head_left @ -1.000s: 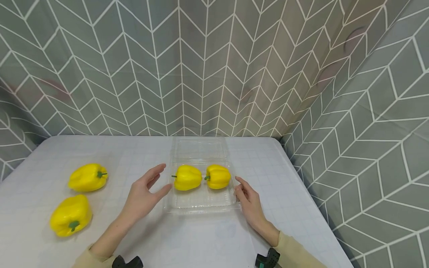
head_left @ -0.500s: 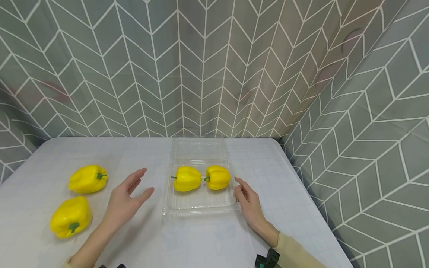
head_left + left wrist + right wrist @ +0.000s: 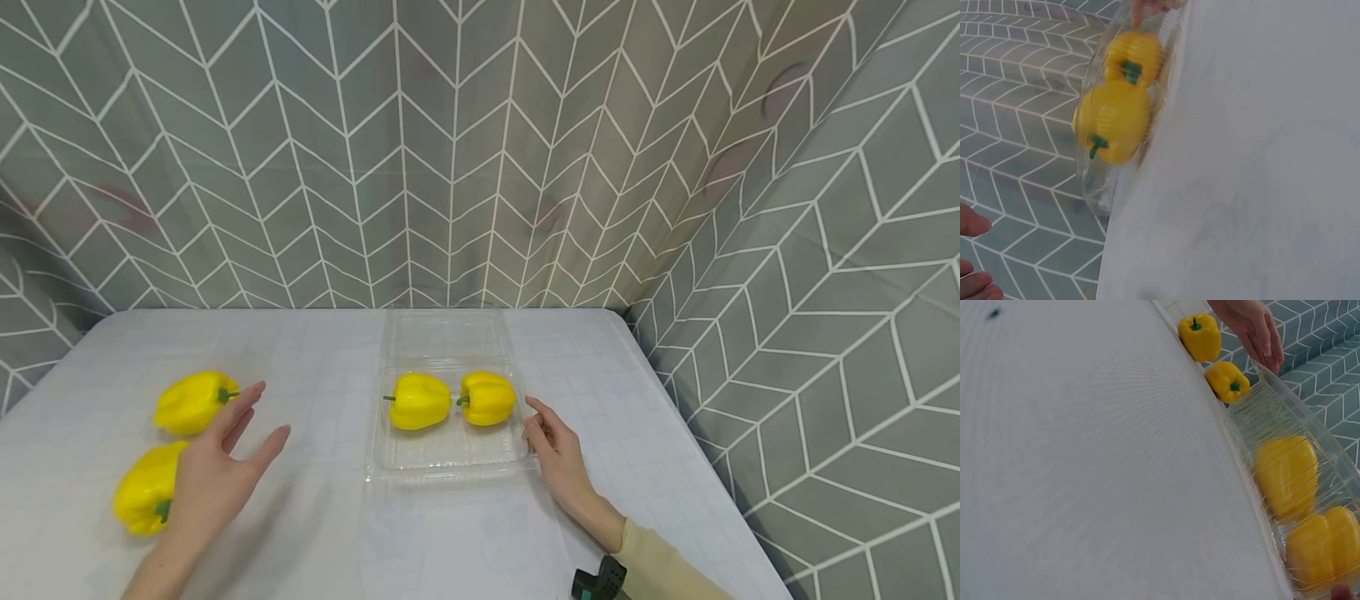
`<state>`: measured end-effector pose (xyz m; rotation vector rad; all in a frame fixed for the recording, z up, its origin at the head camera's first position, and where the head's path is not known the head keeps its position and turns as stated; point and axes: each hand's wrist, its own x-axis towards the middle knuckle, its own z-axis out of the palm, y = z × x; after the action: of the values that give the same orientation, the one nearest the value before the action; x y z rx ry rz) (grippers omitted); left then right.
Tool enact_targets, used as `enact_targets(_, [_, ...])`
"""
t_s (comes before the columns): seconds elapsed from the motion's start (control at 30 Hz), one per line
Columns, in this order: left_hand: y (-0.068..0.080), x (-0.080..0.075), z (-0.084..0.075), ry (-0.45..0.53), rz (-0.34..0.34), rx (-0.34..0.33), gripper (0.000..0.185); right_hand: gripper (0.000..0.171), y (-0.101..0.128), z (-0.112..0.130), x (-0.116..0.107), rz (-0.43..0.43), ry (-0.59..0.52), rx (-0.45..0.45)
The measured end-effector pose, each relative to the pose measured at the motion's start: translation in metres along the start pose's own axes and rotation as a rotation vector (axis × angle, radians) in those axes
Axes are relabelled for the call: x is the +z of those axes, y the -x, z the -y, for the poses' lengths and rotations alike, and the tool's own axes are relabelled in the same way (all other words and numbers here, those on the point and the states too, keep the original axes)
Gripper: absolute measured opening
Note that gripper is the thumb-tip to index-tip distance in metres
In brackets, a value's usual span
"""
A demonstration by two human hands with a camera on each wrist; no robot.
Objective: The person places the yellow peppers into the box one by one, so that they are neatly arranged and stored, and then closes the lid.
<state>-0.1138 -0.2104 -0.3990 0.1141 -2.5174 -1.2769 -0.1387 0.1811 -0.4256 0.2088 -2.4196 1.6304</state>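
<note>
Two yellow bell peppers with green stems, one on the left [image 3: 420,402] and one on the right [image 3: 487,398], lie side by side in a clear plastic clamshell container [image 3: 442,457]. My right hand [image 3: 558,458] holds the container's right rim with bent fingers. To the left, two more yellow bell peppers lie on the table, a farther one [image 3: 187,403] and a nearer one [image 3: 142,492]. My left hand [image 3: 213,479] is above the table beside them, fingers spread from the thumb and nothing between them. It covers part of the nearer pepper in the head view.
The container's lid [image 3: 446,335] is folded back toward the table's far edge. A white cloth covers the table [image 3: 622,375]. Grey patterned curtain [image 3: 450,167] hangs behind and along the right side.
My left hand has moved left from beside the container to the two loose bell peppers. My right hand has stayed at the container's rim, and the peppers have not moved.
</note>
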Motion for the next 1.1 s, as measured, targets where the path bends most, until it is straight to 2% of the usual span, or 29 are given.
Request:
enact_targets(0.23, [0.004,-0.010,0.008,-0.033,-0.083,-0.060,0.069,0.037,0.000,0.001,0.000,0.003,0.001,0.017])
enact_targets(0.47, [0.007,-0.022,0.016,-0.115,-0.143,-0.190,0.069,0.037,0.000,0.004,-0.001,0.006,0.008,0.026])
enact_targets(0.63, [0.008,-0.030,0.017,-0.148,-0.200,-0.231,0.069,0.036,0.000,0.003,-0.001,0.001,0.006,0.028])
enact_targets(0.87, [0.007,-0.037,0.018,-0.173,-0.221,-0.305,0.074,0.036,-0.004,-0.028,0.002,-0.026,0.008,0.022])
enact_targets(1.1, [0.012,-0.044,0.033,-0.187,-0.227,-0.441,0.081,0.037,-0.006,-0.041,0.002,-0.021,-0.018,-0.029])
